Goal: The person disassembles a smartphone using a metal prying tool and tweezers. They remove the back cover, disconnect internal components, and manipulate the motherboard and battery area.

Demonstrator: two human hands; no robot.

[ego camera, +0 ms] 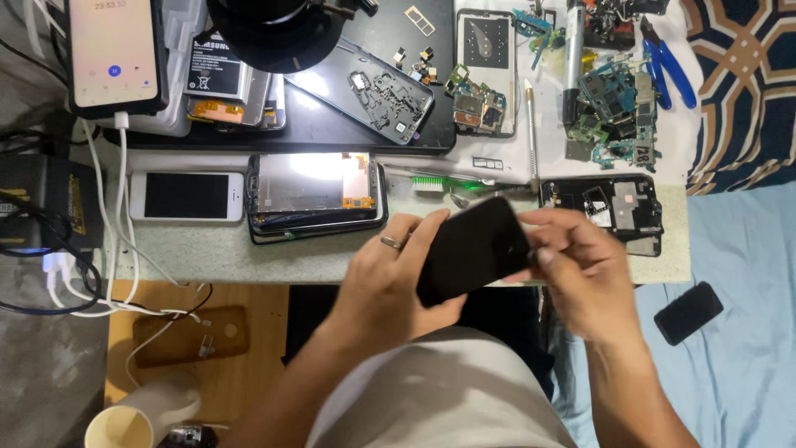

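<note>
Head view: a black phone (477,249), long axis tilted up to the right, is clamped by the left hand (390,286) and right hand (580,265) over the desk's (215,249) front edge; a white-labelled battery (217,70) lies near its back-left corner.

Pale stone worktop (207,253) carries a white phone (187,196), stacked phone frames (317,196); black mat (332,124) behind

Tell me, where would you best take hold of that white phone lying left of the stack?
Take the white phone by its two long edges, coming straight down from above. It lies flat, screen up, on the worktop; a white cable crowds its left end and the phone stack its right.
</note>
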